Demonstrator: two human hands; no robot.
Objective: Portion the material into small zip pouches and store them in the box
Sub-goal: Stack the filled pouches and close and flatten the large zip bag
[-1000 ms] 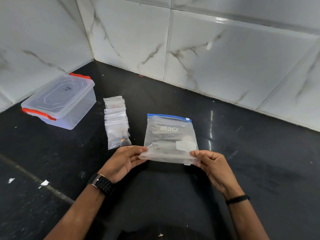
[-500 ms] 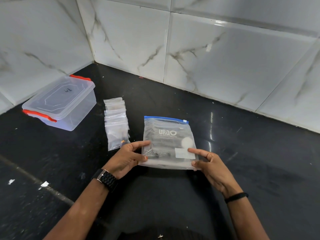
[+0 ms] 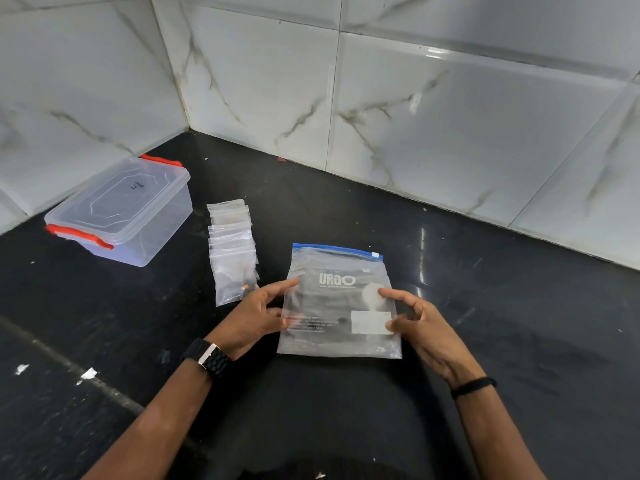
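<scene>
Black speckled countertop [image 3: 519,323] in a corner of white marbled wall tiles [image 3: 450,116]. Large clear zip bag [image 3: 339,303] lying flat on it, blue zipper edge pointing away toward the tiles, long axis running near to far. Left of the bag: overlapping row of small zip pouches [image 3: 232,247], row also running near to far. Further left of the bag: lidded clear box [image 3: 121,209] with red clasps. Left hand [image 3: 256,317] at the bag's left edge, fingers loosely spread, fingertips touching it, no grip visible. Right hand [image 3: 420,327] at the right edge, fingers part-curled, whether pinching cannot tell.
</scene>
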